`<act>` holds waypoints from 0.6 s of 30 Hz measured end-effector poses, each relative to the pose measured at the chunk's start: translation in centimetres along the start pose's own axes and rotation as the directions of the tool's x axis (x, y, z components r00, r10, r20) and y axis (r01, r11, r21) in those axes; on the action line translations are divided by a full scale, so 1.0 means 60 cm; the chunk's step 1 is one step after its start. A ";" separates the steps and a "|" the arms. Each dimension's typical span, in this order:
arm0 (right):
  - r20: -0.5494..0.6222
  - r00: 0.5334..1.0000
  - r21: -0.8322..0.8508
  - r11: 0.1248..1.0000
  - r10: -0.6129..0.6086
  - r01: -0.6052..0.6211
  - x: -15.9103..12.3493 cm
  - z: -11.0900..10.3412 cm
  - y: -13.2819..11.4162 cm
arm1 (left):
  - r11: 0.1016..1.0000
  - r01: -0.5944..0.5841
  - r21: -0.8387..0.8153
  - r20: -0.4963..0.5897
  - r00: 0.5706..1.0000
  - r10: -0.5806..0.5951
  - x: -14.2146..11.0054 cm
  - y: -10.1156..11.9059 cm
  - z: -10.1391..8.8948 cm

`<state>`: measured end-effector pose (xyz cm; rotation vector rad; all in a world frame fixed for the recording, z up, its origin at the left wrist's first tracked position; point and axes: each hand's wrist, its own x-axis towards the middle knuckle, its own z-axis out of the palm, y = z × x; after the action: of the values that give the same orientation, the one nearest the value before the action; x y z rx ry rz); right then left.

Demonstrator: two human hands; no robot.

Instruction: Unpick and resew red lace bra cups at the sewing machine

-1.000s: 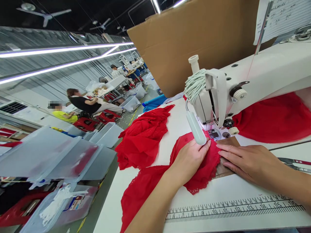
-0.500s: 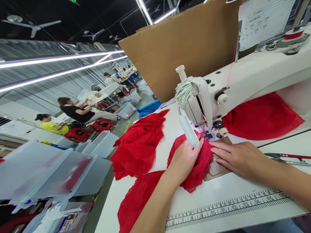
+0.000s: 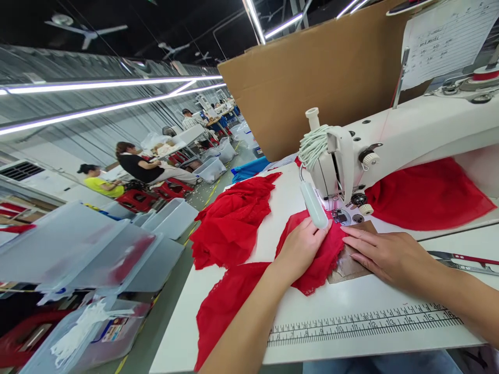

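Observation:
My left hand [image 3: 302,248] lies flat, fingers together, on a piece of red lace fabric [image 3: 323,259] just in front of the presser foot [image 3: 340,214] of a white sewing machine [image 3: 393,145]. Flat as well, my right hand [image 3: 384,254] presses a brown paper piece [image 3: 346,267] beside the lace, its fingertips pointing toward the needle. The lace trails off the table's left front edge. A white lamp tube [image 3: 314,205] hangs just above my left fingers.
A heap of red lace [image 3: 234,218] lies at the table's left, more red fabric [image 3: 429,195] behind the machine arm. Scissors [image 3: 460,259] lie at right, a printed ruler [image 3: 362,324] along the front. Cardboard [image 3: 312,72] stands behind. Plastic bins [image 3: 78,249] and seated workers [image 3: 136,166] are at left.
The view has shifted slightly. Both hands stay flat on the lace and paper near the presser foot, with hardly any movement.

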<state>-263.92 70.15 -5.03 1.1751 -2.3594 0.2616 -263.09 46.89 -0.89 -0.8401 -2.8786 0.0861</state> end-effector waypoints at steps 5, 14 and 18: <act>-0.106 0.993 -0.015 0.999 -0.051 0.049 0.002 -0.004 0.004 | 0.997 -0.021 0.069 -0.007 1.000 0.022 0.000 -0.002 0.008; -0.188 0.979 0.006 0.997 -0.076 0.079 0.000 -0.019 0.014 | 0.985 -0.044 0.170 0.030 0.999 0.039 0.005 0.010 -0.004; -0.185 0.981 0.046 0.997 -0.053 0.062 -0.004 -0.011 0.030 | 0.988 -0.046 0.148 0.056 0.998 0.038 -0.012 0.012 -0.013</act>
<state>-265.01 71.67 -4.49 1.1879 -2.1676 0.3961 -262.01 47.14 -0.24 -0.8831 -2.8592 0.3283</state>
